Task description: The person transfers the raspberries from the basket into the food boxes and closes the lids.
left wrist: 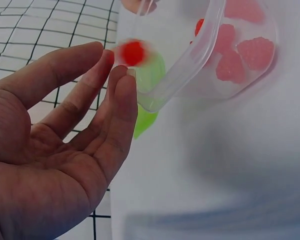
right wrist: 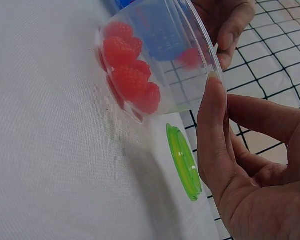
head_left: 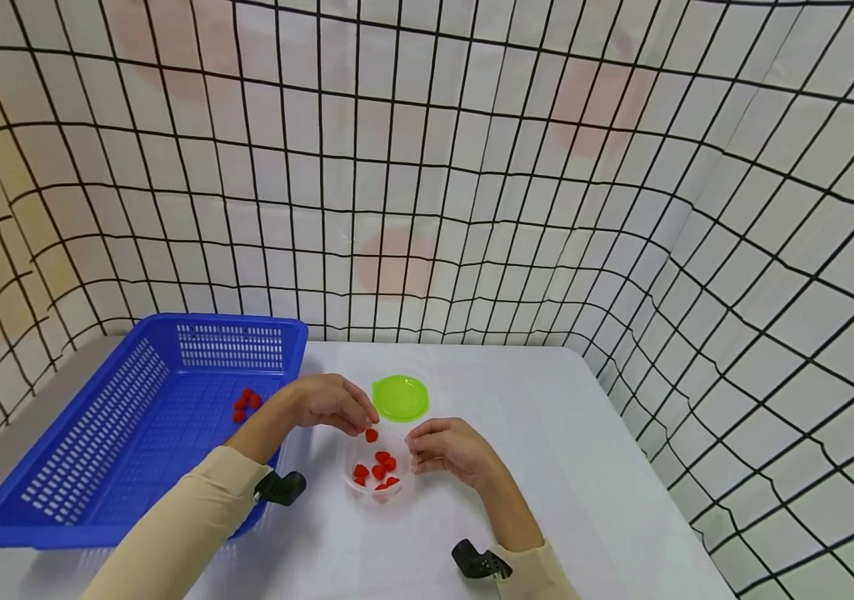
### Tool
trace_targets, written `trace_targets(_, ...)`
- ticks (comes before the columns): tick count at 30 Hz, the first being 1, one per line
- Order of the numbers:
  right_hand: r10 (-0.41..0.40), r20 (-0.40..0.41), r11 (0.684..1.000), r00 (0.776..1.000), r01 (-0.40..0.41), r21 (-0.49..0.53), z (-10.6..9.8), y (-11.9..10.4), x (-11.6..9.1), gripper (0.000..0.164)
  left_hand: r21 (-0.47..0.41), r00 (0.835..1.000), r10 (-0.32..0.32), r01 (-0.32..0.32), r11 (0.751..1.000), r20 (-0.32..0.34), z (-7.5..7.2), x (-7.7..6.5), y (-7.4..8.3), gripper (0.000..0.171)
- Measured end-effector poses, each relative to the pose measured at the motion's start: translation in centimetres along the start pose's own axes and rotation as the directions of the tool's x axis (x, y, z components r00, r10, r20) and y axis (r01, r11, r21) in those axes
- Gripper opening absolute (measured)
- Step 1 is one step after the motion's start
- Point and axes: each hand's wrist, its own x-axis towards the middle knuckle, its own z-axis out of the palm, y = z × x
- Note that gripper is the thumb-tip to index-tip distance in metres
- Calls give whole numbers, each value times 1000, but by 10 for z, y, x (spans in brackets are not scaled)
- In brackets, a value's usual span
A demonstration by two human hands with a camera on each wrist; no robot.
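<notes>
Over the clear plastic container [head_left: 357, 487], my left hand [head_left: 332, 404] has its fingertips at the rim. A blurred raspberry [left wrist: 133, 53] hangs in the air just past those fingertips, apart from them. Seen through the wall in the right wrist view, that raspberry [right wrist: 189, 58] is below the rim. My right hand [head_left: 452, 450] pinches the container's rim at its right side, thumb and fingers on the edge. Several red raspberries [right wrist: 129, 77] lie on the container's bottom. Just behind it rests a green lid [head_left: 401, 398], flat on the white table.
A large blue basket [head_left: 130, 408] stands on the left, with several raspberries [head_left: 247, 402] in it near its right wall. A black wire grid [head_left: 397, 167] encloses the back and sides of the white table [head_left: 546, 433].
</notes>
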Motion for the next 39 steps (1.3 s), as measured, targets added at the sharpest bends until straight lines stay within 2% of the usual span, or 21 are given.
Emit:
trace_targets(6, -11, 9, 1000, 1000, 11, -2, 2, -2, 0, 27, 4, 1000, 1, -1, 1000, -23, 0, -1, -1, 22)
trace_targets(13, -7, 9, 1000, 1000, 7, -1, 3, -3, 0, 27, 11, 1000, 6, -6, 1000, -21, -1, -3, 0, 27)
trace_targets(19, -7, 13, 1000, 1000, 7, -3, 2, -2, -1, 26, 8, 999, 48, -48, 999, -5, -8, -12, 6, 37)
trace_targets(25, -17, 16, 1000, 1000, 17, -3, 2, 0, -2, 27, -78, 988, 153, -155, 985, -33, -33, -36, 16, 40)
trace_targets(29, -21, 22, 1000, 1000, 21, 3, 2, 0, -3, 28, -134, 979, 191, -200, 971, -76, -56, -54, 16, 41)
trace_targets(35, -21, 23, 1000, 1000, 21, 3, 2, -1, -3, 27, -153, 961, 219, -245, 957, -170, -91, -74, -4, 45)
trace_targets(39, -20, 18, 1000, 1000, 20, -4, 2, 0, -3, 27, -155, 956, 197, -233, 960, -217, -110, -83, -24, 42)
